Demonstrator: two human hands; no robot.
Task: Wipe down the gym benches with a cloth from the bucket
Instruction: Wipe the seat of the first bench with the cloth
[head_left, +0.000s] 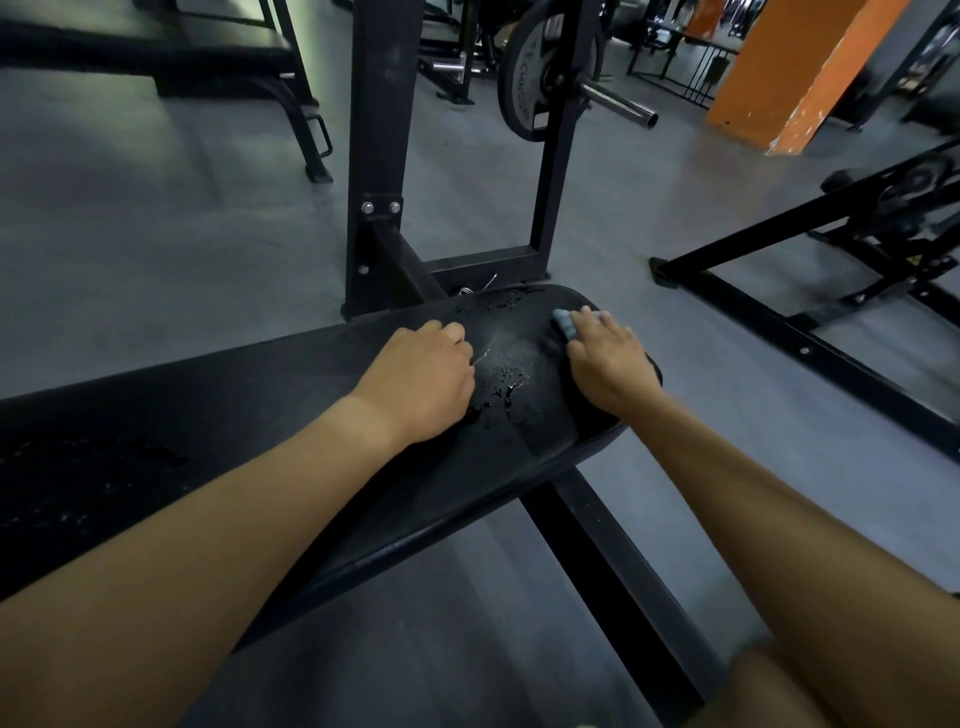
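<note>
R hand (605, 364) presses cloth (566, 323) flat, frame ctr-right | L hand (423, 382) curled, empty | wet patch (506, 374) lies btwn, left of cloth | surface (260, 415) long axis runs lower-left

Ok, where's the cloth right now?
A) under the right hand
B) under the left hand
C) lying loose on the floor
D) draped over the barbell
A: the blue-grey cloth shows from under the fingers of the right hand, pressed to the wet end of the bench pad; the left hand rests closed on the pad with no cloth showing.

Black padded bench (291, 415), wet w/ droplets (506, 382); blue cloth (565, 322) & both hands on it.
</note>
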